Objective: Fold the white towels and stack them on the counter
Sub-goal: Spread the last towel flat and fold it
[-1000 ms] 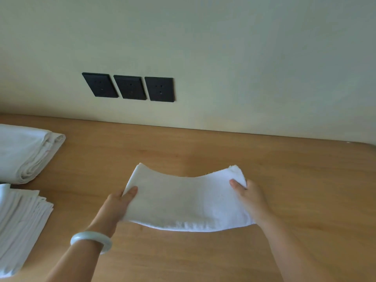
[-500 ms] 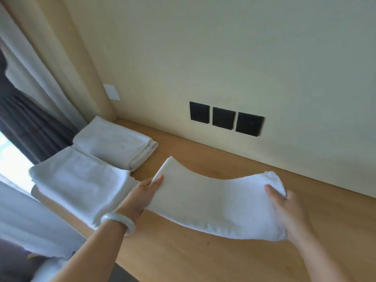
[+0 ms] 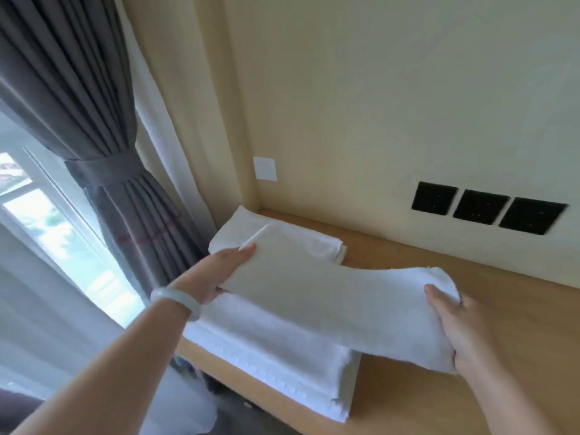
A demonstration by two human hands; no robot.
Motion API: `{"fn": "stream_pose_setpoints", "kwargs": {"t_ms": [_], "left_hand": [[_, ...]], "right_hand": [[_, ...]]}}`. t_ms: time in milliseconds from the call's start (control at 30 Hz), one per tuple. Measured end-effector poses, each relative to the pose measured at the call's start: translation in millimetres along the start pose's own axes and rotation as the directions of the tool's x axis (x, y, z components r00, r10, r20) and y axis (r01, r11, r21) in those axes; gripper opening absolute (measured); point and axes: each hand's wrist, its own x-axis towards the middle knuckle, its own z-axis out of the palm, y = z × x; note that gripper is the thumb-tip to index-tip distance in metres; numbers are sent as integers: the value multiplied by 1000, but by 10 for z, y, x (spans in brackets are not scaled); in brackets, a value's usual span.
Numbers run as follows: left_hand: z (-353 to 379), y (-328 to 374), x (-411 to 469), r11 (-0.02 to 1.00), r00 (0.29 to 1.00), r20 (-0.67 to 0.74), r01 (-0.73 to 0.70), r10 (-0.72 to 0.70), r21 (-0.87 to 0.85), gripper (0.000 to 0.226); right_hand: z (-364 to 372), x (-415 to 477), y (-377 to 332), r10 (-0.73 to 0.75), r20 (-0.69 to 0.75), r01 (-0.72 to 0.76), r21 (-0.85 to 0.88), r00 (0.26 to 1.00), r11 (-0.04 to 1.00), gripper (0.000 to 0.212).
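The folded towel [image 3: 329, 296] hangs in the air above the near stack [image 3: 282, 356], and its left end reaches toward the far stack [image 3: 314, 243]. The left hand [image 3: 219, 271] and right hand [image 3: 464, 328] each hold one end in a closed grip, thumb on top and fingers hidden beneath. The right end juts out over the bare tabletop [image 3: 470, 403]. Lowered like this, the towel would likely land askew and overhang. Uneven release could let the sagging layers slip open.
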Motion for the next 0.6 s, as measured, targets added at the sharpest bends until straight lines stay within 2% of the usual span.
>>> {"fn": "stream_pose_setpoints", "kwargs": {"t_ms": [133, 233, 267, 367, 400, 467, 600], "left_hand": [[-667, 73, 186, 997, 998, 58, -11, 7, 80, 49], [-1007, -46, 327, 988, 988, 156, -21, -4, 155, 78], [-1077, -139, 392, 970, 988, 155, -14, -24, 242, 78], [-1172, -564, 603, 779, 991, 87, 25, -102, 627, 51], [-1167, -696, 664, 767, 990, 90, 27, -110, 641, 50], [-1122, -875, 761, 814, 998, 53, 1, -39, 580, 51], [-987, -980, 829, 775, 989, -80, -49, 127, 630, 36]], "right_hand": [[577, -258, -153, -25, -44, 27, 55, 999, 998, 23], [925, -384, -35, -12, -65, 15, 49, 998, 999, 15], [1029, -420, 67, -2, -66, 3, 13, 998, 1000, 15], [1239, -499, 481, 47, -61, -55, -142, 997, 988, 25], [1274, -521, 576, 71, -72, -83, -185, 995, 979, 27], [1308, -521, 679, 83, -111, -108, -241, 990, 964, 29], [1380, -490, 662, -26, -145, -33, -397, 989, 917, 32]]}}
